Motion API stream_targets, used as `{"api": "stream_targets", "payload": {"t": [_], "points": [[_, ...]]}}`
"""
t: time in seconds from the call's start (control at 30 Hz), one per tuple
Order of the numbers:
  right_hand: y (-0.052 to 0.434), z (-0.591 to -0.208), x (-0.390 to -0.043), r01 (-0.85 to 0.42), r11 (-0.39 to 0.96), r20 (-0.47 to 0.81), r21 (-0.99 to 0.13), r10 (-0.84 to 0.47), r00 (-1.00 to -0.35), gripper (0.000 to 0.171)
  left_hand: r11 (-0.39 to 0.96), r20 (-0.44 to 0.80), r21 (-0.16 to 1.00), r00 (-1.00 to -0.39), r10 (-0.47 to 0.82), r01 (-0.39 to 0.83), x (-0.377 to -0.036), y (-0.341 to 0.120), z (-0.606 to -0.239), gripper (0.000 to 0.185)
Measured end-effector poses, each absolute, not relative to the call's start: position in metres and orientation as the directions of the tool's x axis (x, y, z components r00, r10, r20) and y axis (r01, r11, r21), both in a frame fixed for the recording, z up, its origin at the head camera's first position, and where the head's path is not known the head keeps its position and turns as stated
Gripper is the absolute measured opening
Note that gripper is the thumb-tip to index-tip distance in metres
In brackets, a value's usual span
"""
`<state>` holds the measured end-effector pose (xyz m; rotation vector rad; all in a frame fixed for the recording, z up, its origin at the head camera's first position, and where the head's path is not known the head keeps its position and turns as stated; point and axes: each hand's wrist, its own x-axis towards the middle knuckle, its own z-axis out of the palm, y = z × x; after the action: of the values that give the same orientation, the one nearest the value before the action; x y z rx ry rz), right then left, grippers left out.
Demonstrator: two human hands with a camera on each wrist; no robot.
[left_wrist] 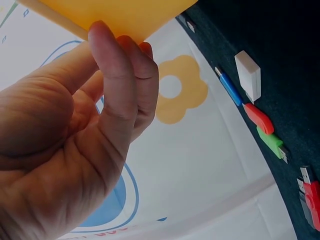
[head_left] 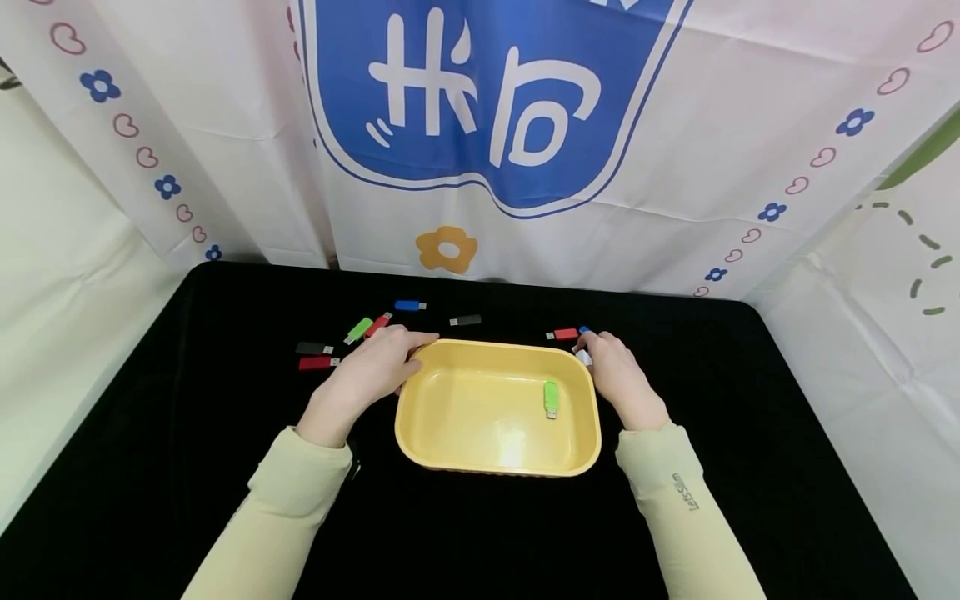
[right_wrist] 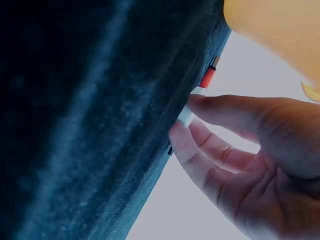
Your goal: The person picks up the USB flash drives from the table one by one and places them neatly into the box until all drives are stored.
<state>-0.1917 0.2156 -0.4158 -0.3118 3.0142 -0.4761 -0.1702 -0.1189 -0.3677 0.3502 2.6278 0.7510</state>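
My left hand grips the left end of a yellow plastic bin, with the thumb and fingers at its rim. A single green USB stick lies inside the bin, toward its right end. Just beyond the bin's right end, my right hand pinches a white USB stick between thumb and fingertips, low over the black cloth. Close by those fingers lie a red USB stick and a blue one, partly covered by the hand.
Left of the bin lie several USB sticks, among them a dark one, a red one and a green one. Behind the bin are a blue stick and a black stick. A printed white curtain hangs along the table's back edge.
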Motion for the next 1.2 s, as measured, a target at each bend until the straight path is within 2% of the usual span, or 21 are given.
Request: {"api": "stream_targets", "payload": {"t": [0.3, 0.53, 0.73, 1.2], "points": [[0.216, -0.413, -0.193, -0.103, 0.928, -0.125, -0.357, -0.157, -0.98, 0.027, 0.826, -0.294, 0.549, -0.897, 0.33, 0.124, -0.168, -0.12, -0.366, 0.048], [0.219, -0.411, -0.191, -0.033, 0.927, -0.149, -0.373, -0.095, -0.984, 0.02, 0.83, -0.289, 0.543, -0.899, 0.33, 0.13, -0.167, -0.12, -0.366, 0.048], [0.224, -0.409, -0.185, -0.025, 0.912, -0.092, -0.409, -0.069, -0.993, 0.016, 0.826, -0.286, 0.549, -0.9, 0.328, 0.127, -0.168, -0.119, -0.367, 0.047], [0.244, -0.384, -0.166, -0.085, 0.833, 0.114, -0.547, -0.026, -0.993, 0.022, 0.823, -0.286, 0.563, -0.915, 0.284, 0.079, -0.165, -0.118, -0.363, 0.042]]}}
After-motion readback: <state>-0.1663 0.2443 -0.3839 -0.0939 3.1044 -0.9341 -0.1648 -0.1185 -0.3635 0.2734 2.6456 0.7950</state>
